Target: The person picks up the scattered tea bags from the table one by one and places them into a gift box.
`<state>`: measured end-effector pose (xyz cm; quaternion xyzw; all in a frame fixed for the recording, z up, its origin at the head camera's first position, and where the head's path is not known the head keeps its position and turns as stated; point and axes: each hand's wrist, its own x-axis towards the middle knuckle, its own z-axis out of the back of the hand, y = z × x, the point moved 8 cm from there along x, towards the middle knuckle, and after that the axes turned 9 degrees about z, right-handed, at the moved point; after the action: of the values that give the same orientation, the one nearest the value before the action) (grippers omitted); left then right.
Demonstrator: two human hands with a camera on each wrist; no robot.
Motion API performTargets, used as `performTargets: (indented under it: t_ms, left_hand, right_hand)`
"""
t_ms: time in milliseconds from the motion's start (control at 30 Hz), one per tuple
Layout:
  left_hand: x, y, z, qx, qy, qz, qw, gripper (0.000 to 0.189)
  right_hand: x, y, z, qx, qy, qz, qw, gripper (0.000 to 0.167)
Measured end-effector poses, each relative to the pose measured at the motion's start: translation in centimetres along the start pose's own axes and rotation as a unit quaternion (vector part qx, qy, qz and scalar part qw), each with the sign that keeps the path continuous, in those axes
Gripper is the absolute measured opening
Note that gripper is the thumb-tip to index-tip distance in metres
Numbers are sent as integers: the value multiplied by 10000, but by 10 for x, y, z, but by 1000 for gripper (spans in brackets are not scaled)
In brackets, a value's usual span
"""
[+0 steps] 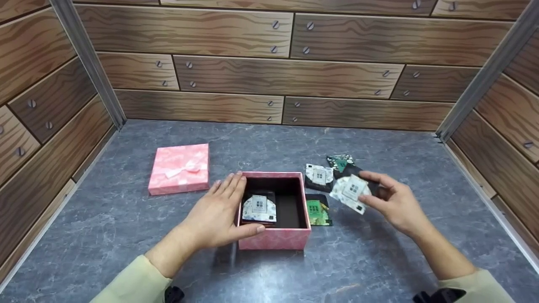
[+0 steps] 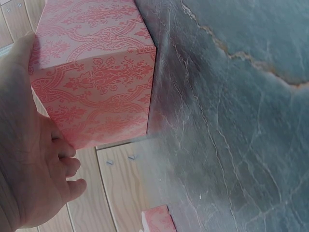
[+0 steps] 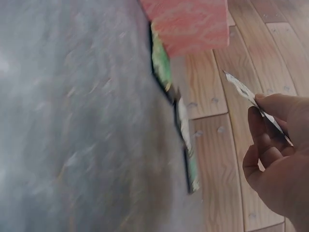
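Observation:
My left hand (image 1: 217, 212) lies along the left side of a pink patterned box (image 1: 273, 239), its fingers straight at the left rim and its thumb over the front rim. In the left wrist view the box's outer wall (image 2: 104, 96) stands beside that hand. Inside the box, at the left, sits a square white-and-black sachet (image 1: 260, 207). To the right of the box my right hand (image 1: 398, 204) pinches a similar white floral sachet (image 1: 353, 191) between thumb and fingers. The right wrist view shows this sachet (image 3: 241, 91) edge-on, raised off the table.
Right of the box lie a green-and-black sachet (image 1: 316, 210), a white-and-black sachet (image 1: 319, 176) and a dark green floral sachet (image 1: 339, 161). A pink lid (image 1: 181, 168) with a bow lies back left on the grey marbled table (image 1: 126, 235). Wood-patterned walls (image 1: 236, 75) enclose the table.

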<state>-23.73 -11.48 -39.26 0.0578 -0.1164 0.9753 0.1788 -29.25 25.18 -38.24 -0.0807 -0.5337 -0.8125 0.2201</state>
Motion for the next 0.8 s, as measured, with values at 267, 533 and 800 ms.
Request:
performTargets:
  t_ms: [267,533,800]
  left_hand:
    - [0,0,-1,43,84,59,9999,124]
    - [0,1,0,43,83,34,10000,123]
    - [0,1,0,-2,117,22,9999,123]
  right_hand:
    - [22,39,-22,254,-116,678,9973,44]
    - [44,65,-60,375,227,716,9965,43]
    - [56,79,-106,864,1075,770,9874,48]
